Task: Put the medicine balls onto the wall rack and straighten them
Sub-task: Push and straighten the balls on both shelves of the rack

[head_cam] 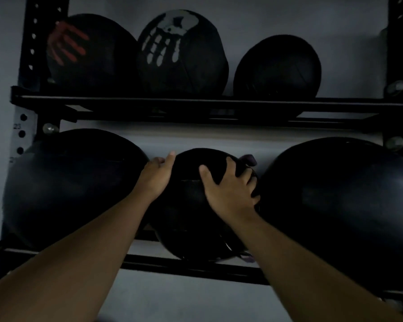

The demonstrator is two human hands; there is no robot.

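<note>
on lower shelf of wall rack (196, 268), middle ball (191, 205) sits between two bigger balls. left hand (157, 175) cups its left side, right hand (230, 184) spread on top-right, likely to turn it straight.

The black metal wall rack (196, 102) has a dull painted finish and punched holes. The round black medicine balls (189, 205) look like matt, stitched leather-like panels; the large black ball on the right (340, 205) shows a faint sheen. The grey wall (242, 140) is smooth and matt.
</note>
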